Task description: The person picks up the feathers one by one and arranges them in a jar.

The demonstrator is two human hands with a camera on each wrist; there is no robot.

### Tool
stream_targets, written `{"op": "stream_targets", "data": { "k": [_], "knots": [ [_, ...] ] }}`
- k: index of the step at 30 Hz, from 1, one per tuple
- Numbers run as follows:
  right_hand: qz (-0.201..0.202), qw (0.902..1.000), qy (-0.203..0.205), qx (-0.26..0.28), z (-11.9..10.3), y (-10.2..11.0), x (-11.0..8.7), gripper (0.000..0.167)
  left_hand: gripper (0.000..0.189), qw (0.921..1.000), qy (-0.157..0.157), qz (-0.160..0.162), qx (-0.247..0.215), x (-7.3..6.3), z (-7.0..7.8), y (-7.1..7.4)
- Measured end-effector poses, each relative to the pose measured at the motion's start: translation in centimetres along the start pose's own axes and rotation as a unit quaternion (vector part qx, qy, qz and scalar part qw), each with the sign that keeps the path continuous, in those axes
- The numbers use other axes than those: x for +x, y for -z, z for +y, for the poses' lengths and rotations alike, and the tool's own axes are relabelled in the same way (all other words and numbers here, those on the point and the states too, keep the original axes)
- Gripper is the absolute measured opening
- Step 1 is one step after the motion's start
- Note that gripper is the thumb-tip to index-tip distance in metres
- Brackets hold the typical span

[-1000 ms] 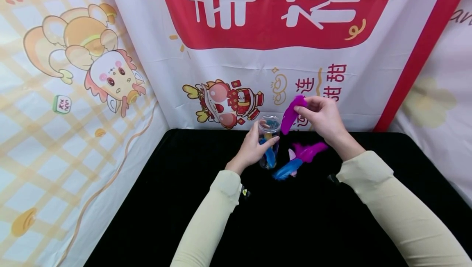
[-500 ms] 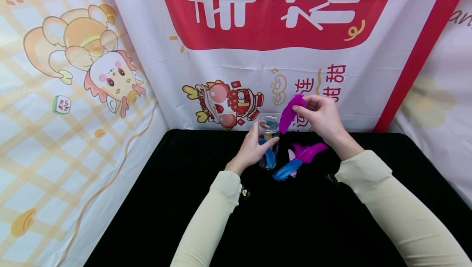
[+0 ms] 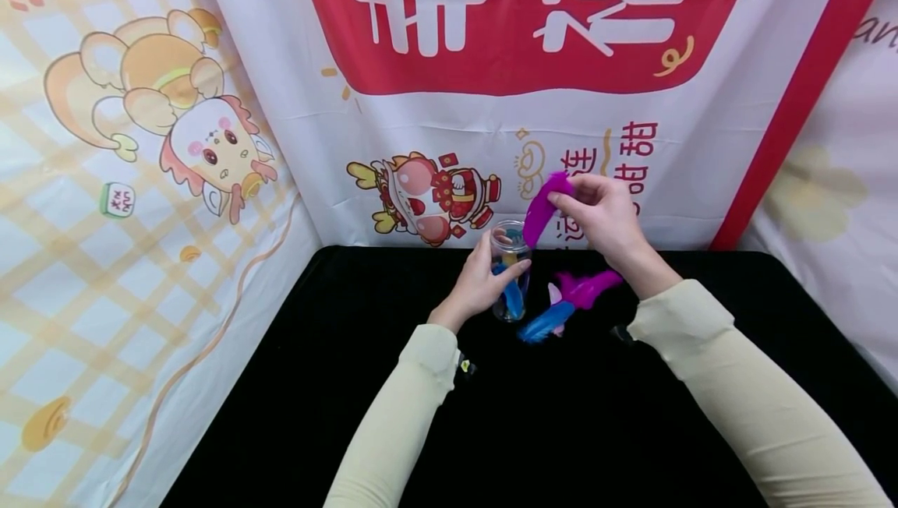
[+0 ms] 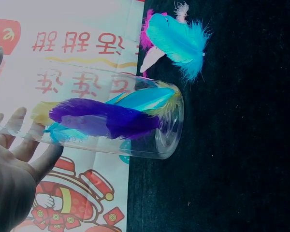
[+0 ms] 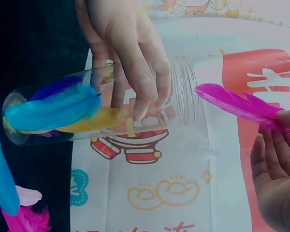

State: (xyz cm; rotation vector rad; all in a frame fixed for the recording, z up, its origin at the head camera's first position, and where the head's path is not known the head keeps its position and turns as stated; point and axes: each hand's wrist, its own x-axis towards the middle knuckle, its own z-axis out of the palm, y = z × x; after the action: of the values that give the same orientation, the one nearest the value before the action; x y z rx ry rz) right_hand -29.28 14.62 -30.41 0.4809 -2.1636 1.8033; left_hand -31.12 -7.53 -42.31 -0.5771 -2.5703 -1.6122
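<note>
behind my black table (image 3: 337, 383) hangs a white backdrop (image 3: 295, 114), with big red printing and a small cartoon dragon (image 3: 424, 196) turned on its side. my left hand (image 3: 471, 287) holds the clear jar (image 5: 185, 92): the fingers and thumb are bent round its upper part, closed as far as its width allows. the jar is nearly upright, its mouth upwards and without lid. whether its base touches the table, i cannot tell. inside it i see blue, purple and yellow feathers, which lie mostly in the lower part.

my right hand (image 3: 609, 220) pinches the magenta feather (image 3: 543, 212) between thumb and fingers, almost with no gap, near what seems to be its fluffy end. the feather hangs at a slant, and its free tip is just beside the mouth of the jar; if it touches the rim, i cannot say. to the right of the jar, on the table, there is a small pile (image 3: 577, 292) of blue, magenta and pale pink feathers.

to handle this well, i think the tip should come over the middle of the mouth, with the shaft more in line with the jar, because a slanted feather may catch on the rim and bend. the pinch should be light, so that the soft part is not crushed. the left hand should be steady but not hard, with its fingers below the rim.
</note>
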Motion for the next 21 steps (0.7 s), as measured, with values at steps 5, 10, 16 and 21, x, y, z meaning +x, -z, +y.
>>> {"op": "stream_targets", "data": {
  "k": [5,10,16,21],
  "knots": [
    [-0.001,1.0000,-0.003,0.000,-0.05,-0.20,0.06,0.025,0.080,1.0000,-0.001,0.000,-0.004,-0.01,-0.04,0.01],
    [0.000,1.0000,0.000,-0.004,-0.01,-0.35,0.14,0.023,0.079,1.0000,-0.001,-0.001,-0.008,-0.06,-0.04,0.04],
    [-0.002,1.0000,0.001,0.005,-0.06,-0.50,0.29,0.023,0.083,0.9999,-0.003,-0.004,-0.013,0.00,-0.03,0.16],
    [-0.002,0.9998,0.003,0.020,0.16,-0.77,0.42,0.023,0.085,0.9999,-0.007,-0.006,-0.014,-0.04,-0.13,0.16]
  ]
}}
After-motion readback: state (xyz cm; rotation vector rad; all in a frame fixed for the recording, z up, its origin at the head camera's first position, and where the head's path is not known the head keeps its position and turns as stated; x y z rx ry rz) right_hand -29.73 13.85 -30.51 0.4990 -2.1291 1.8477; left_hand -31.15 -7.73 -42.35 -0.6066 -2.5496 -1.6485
